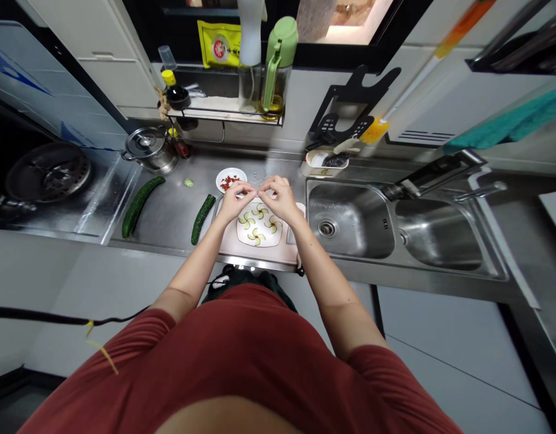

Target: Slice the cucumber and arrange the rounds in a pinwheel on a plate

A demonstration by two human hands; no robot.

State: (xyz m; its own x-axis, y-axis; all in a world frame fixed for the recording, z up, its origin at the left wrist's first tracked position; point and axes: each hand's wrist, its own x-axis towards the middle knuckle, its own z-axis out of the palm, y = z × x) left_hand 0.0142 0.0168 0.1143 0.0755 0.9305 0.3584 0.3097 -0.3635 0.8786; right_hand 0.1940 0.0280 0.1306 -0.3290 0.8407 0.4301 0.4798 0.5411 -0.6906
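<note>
Counter (178, 220): steel, in a kitchen, spreading left of the fingers (246, 188); double sink (354, 220) to their right.
Hands: left hand (232, 204) and right hand (280, 199) with tips pinched and nearly meeting; cannot tell whether they grip anything.
Pinwheels (256, 237): four, of green-edged slices with red centres, just nearer the body than the fingers.
Cucumbers (203, 219): two, left of the fingers.
Plate (259, 225): white, bearing the pinwheels, on a pink board (282, 254).
Dish (220, 180): just beyond the left fingers, red pieces (230, 182) inside.
Pot (162, 161): lidded, far left, contents hidden.
</note>
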